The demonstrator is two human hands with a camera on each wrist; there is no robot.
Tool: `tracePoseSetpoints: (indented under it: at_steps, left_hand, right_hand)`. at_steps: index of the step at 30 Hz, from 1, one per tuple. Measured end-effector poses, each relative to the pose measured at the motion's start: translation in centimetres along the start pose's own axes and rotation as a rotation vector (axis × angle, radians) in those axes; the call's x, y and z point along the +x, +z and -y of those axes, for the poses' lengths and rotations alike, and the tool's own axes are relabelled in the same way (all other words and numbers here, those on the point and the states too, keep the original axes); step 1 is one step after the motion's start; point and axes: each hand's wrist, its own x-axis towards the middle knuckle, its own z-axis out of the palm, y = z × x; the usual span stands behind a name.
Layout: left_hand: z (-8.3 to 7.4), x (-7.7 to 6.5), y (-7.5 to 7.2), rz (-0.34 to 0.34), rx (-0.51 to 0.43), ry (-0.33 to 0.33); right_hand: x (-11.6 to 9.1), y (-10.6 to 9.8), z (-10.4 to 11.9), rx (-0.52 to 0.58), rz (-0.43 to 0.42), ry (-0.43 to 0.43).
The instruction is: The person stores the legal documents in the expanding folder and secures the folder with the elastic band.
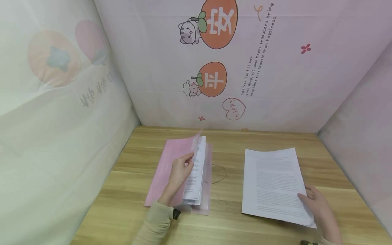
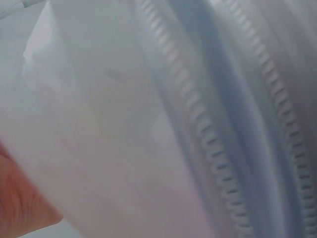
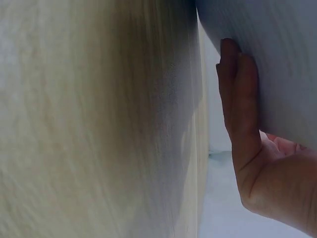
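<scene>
On the left of the table lies a pink plastic folder (image 1: 165,166), its front cover lifted along the right side. My left hand (image 1: 178,172) pinches that cover's edge between thumb and fingers. Printed sheets (image 1: 197,173) show beneath the cover, over a translucent back. In the left wrist view, blurred translucent plastic (image 2: 114,124) with toothed strips fills most of the picture; part of the hand (image 2: 22,203) shows at lower left. My right hand (image 1: 318,207) grips the lower right edge of a printed paper stack (image 1: 275,180), fingers underneath in the right wrist view, raised off the wood.
A thin elastic cord (image 1: 226,173) loops out beside the folder onto the wooden table (image 1: 229,211). Printed cloth walls (image 1: 275,112) enclose the table at the back and on both sides.
</scene>
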Motion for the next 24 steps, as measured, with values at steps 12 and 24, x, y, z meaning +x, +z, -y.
tracePoseSetpoints:
  at_steps: [12, 24]
  left_hand:
    - [-0.08, 0.03, 0.01, -0.027, 0.019, 0.007]
    - [-0.13, -0.07, -0.20, -0.006, 0.003, 0.003]
  right_hand:
    - [-0.28, 0.35, 0.17, 0.147, -0.013, 0.048]
    - [-0.58, 0.74, 0.47, 0.221, -0.054, 0.014]
